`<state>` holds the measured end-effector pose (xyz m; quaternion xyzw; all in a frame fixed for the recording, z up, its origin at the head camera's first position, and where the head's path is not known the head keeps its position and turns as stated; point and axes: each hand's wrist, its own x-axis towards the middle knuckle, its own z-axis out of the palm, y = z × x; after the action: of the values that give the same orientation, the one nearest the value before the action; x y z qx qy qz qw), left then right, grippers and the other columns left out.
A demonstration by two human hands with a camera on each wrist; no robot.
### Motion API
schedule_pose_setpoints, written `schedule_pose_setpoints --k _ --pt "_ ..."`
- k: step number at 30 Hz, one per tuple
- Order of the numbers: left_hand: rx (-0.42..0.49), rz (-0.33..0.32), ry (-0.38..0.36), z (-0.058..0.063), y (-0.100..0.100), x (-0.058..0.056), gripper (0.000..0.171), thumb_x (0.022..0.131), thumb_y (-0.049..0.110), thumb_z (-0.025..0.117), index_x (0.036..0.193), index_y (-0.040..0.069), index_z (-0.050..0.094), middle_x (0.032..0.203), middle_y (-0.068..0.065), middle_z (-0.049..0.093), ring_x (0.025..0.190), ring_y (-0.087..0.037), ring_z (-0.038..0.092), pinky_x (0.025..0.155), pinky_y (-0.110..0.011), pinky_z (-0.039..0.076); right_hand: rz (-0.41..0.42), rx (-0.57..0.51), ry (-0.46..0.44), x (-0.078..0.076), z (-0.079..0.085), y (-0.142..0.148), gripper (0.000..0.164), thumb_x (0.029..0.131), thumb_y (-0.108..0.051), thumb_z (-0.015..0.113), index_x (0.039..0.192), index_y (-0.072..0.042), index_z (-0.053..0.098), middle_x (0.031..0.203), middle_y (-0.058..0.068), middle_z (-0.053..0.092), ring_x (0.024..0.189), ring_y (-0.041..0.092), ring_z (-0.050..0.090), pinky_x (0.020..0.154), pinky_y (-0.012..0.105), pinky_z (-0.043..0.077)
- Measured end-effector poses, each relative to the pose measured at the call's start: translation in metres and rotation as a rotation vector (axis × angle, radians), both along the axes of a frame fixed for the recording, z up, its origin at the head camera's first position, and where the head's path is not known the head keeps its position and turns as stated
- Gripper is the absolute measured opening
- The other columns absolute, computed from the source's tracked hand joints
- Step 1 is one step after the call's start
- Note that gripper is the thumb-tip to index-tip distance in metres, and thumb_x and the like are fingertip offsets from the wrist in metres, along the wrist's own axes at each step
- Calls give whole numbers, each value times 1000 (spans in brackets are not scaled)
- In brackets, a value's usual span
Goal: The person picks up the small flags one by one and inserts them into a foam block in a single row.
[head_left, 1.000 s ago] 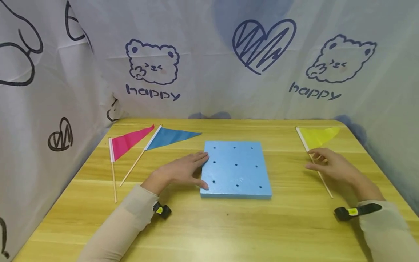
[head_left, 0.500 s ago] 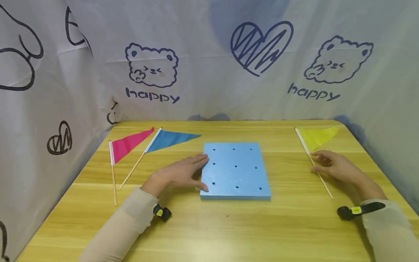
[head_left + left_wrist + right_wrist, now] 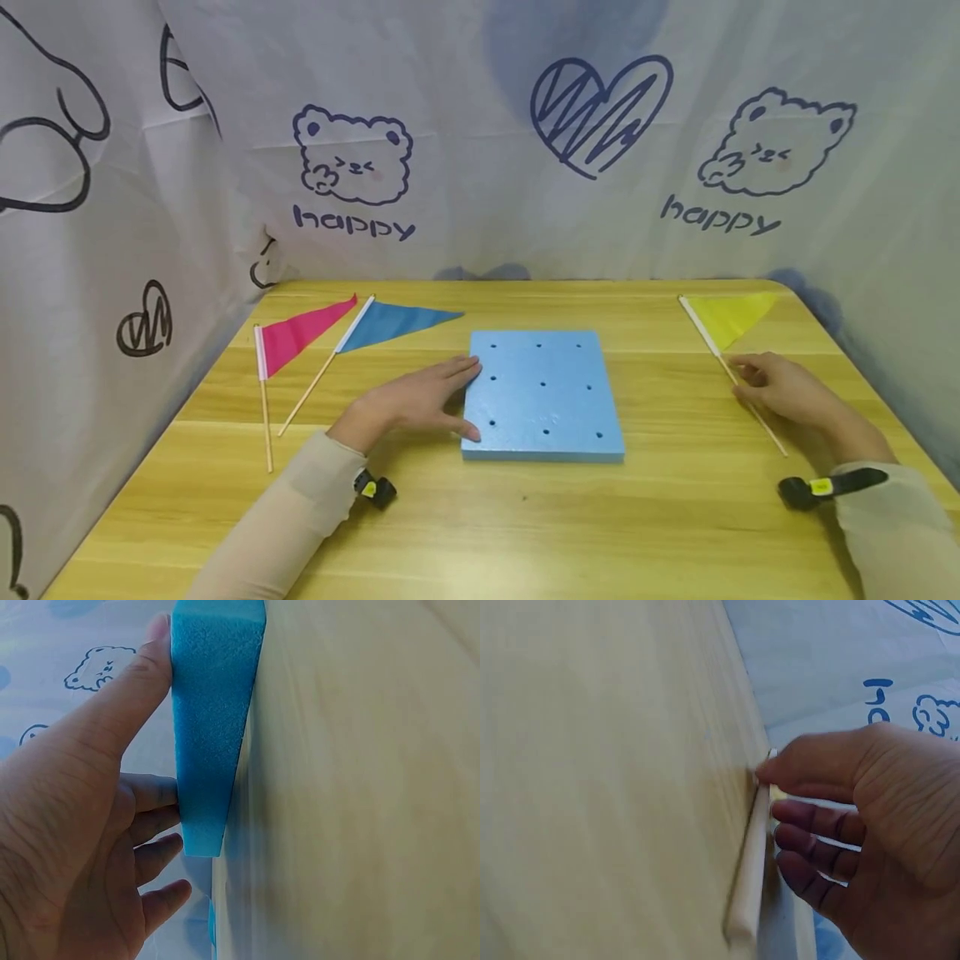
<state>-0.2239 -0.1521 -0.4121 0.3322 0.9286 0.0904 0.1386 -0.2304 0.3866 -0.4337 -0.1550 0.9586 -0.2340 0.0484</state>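
A light-blue foam board (image 3: 517,404) with rows of small holes lies flat at the middle of the table. Along its left edge rests my left hand (image 3: 420,402), fingers and thumb spread and fairly straight; the left wrist view shows their tips against the top edge of the foam block (image 3: 214,697). At the right, my right hand (image 3: 798,396) pinches the wooden stick of a yellow pennant flag (image 3: 727,318) between thumb and fingers. In the right wrist view the stick (image 3: 748,885) runs along the tabletop past the thumb, with the other fingers curled beside it.
On the left of the wooden table (image 3: 525,533) lie a pink pennant flag (image 3: 296,340) and a blue pennant flag (image 3: 397,323), both on sticks. A white cloth (image 3: 480,183) with drawn bears and hearts hangs behind and at the sides.
My right hand has moved slightly right and closed on the stick; the stick's lower end has swung to the right. The left hand stays at the foam board's edge.
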Motion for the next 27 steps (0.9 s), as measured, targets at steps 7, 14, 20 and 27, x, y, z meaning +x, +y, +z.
schedule_pose_setpoints --k 7,14,20,27 --pt "3 7 4 -1 0 -1 113 75 84 50 158 18 13 164 0 8 148 -19 10 117 -39 18 -40 92 -14 3 8 -4 50 88 -8 61 129 16 49 99 26 64 91 40 62 74 53 51" --pt "5 10 3 -1 0 0 114 74 85 49 158 18 14 164 0 9 148 -20 11 117 -39 20 -99 142 -77 8 14 -8 44 85 -13 61 121 11 53 99 28 65 81 35 64 64 46 52" --pt "3 12 6 -2 0 0 113 74 85 48 158 18 13 164 0 8 148 -18 9 117 -38 19 -138 137 -93 9 16 -8 43 85 -14 60 118 12 52 100 27 64 84 37 63 66 47 51" --pt "-4 17 5 -4 0 0 113 73 86 47 158 20 12 164 2 7 148 -17 8 117 -38 19 -162 127 -111 9 16 -8 41 88 -15 60 118 12 51 104 30 62 86 38 62 67 46 51"
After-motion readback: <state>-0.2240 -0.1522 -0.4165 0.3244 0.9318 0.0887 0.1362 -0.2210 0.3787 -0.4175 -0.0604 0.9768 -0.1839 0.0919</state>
